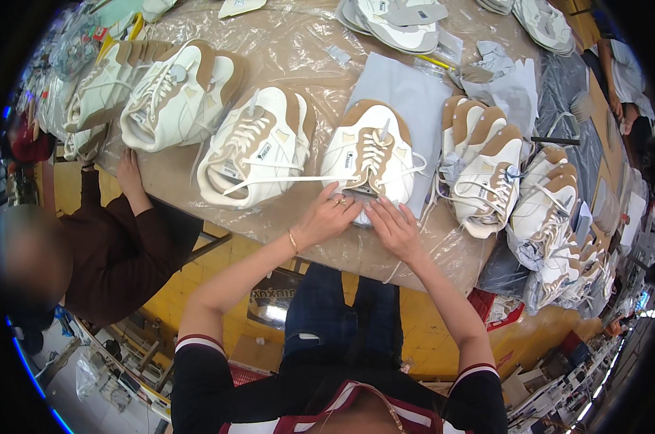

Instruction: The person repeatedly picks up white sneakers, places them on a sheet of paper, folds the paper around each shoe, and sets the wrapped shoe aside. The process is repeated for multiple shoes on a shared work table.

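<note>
A white and tan sneaker [374, 148] stands in front of me, toe pointing away, with its cream laces loose at both sides. My left hand [327, 217] has its fingers curled at the left of the shoe's opening, by the tongue. Across from it, my right hand [394, 228] grips the opening's right edge. Pale grey stuffing shows between the hands at the heel end; the fingertips partly hide it. Beneath the shoe's toe lies a grey sheet [396, 83].
Similar sneakers stand in groups to the left [251, 148] and right [486, 177] on the plastic-covered table [298, 65]. Crumpled grey paper [501, 83] lies at the back right, near a dark stick [555, 141]. Another person's hand [130, 173] rests at the table's left edge.
</note>
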The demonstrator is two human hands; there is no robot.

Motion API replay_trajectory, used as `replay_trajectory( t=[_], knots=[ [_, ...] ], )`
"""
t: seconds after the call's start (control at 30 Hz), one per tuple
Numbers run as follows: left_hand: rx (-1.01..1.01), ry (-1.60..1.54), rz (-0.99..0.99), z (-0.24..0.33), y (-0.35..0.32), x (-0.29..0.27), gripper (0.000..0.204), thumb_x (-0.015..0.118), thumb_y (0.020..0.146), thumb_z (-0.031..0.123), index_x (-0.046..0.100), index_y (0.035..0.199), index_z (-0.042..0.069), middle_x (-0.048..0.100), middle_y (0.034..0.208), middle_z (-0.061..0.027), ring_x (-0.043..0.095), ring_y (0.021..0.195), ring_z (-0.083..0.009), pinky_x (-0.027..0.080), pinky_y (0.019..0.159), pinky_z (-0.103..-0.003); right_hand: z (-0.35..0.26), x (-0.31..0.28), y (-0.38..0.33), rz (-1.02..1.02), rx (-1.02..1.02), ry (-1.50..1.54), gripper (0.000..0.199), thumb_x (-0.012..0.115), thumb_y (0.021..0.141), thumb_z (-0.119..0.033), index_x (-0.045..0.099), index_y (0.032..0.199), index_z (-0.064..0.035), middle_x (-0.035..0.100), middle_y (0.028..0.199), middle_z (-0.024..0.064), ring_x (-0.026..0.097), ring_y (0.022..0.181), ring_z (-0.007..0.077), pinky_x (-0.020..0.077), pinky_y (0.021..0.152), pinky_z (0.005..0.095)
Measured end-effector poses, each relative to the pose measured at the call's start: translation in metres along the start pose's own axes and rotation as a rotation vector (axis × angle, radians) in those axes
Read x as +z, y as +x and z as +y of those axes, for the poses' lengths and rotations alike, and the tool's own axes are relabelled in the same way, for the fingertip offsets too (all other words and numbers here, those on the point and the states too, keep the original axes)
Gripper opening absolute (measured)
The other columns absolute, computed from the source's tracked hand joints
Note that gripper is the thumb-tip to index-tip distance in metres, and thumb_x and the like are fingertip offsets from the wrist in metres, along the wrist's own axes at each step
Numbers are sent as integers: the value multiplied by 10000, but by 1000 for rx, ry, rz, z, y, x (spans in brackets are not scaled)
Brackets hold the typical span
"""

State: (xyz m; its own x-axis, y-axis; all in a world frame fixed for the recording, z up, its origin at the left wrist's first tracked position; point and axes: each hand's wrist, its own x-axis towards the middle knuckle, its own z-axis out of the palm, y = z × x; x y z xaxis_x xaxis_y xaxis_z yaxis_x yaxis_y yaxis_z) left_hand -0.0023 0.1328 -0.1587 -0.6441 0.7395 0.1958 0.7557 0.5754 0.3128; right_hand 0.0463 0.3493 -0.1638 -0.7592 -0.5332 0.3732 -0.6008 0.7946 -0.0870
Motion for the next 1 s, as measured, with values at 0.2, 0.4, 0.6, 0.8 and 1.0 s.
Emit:
replay_trajectory(
  t=[0.2,0.4,0.6,0.8,1.0],
  knots=[
    [-9,-41,-71,-1,8,-4,40,573,795,85,564,833,74,635,798,-66,626,839,-190,375,1066,-421,13,-8,4,-136,-140,122,413,581,896,-216,571,1288,-85,625,1155,95,615,1006,165,421,974,341],
    [-23,-99,-111,-5,9,-8,227,640,764,101,620,981,36,644,1035,-114,603,1028,-215,358,1082,-437,8,4,30,-63,-7,100,561,670,816,-431,593,1267,-107,457,729,9,507,672,140,429,749,304],
    [-391,-31,315,34,-12,-34,706,769,623,91,542,1290,51,418,1397,-191,390,1305,-320,287,1112,-456,3,-15,66,64,-124,168,510,664,838,-440,623,1238,-127,392,656,-27,466,583,130,402,702,302],
    [-834,-492,523,105,-7,-70,831,727,814,118,226,1463,-19,321,1447,-254,365,1333,-384,335,1082,-467,13,-39,83,101,122,278,503,793,743,-371,647,1145,-108,608,725,-4,553,620,147,350,723,345],
    [-1120,-1789,817,76,28,-40,603,544,991,290,294,1413,-61,399,1384,-193,421,1258,-246,359,1043,-352,-4,-31,69,80,60,272,415,778,760,-369,656,1075,-127,558,682,-22,536,610,131,355,713,334]
  ],
)
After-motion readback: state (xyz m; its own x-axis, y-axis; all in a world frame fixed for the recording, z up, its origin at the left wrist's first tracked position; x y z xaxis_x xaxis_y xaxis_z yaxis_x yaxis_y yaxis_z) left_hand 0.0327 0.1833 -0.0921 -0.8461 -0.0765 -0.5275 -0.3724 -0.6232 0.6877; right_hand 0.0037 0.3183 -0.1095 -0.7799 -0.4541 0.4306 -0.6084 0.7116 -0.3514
